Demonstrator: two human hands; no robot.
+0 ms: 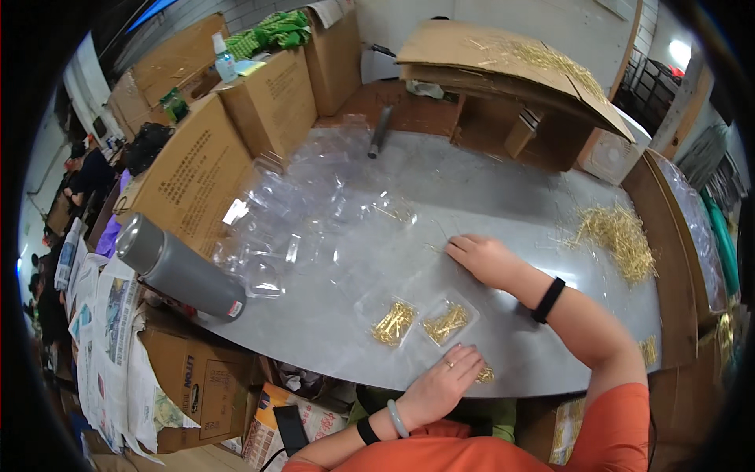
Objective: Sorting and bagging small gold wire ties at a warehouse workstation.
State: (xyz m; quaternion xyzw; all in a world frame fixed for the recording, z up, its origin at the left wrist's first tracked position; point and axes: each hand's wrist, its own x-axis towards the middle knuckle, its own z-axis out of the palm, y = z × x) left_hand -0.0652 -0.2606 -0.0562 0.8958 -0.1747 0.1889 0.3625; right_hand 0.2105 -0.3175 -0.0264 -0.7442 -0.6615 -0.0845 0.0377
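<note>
My left hand (443,383) lies palm down at the table's near edge, fingers stretched out beside a small heap of thin gold-coloured metal pieces (486,374). Just beyond its fingertips stand two small clear plastic boxes, each holding a bundle of such pieces; the right box (472,308) is nearest, and the left box (363,305) is beside it. Farther out, my right hand (489,262) rests palm down on the grey tabletop (503,200), fingers extended. A few thin loose pieces (433,248) lie by its fingertips. Whether anything is under those fingers is hidden.
Clear plastic boxes (275,197) crowd the table's left side, with a grey bottle (185,271) nearer. A large gold heap (617,240) lies at the right. Cardboard boxes (271,98) line the left; a cardboard shelf (503,130) stands at the back. A dark rod (381,132) lies far back.
</note>
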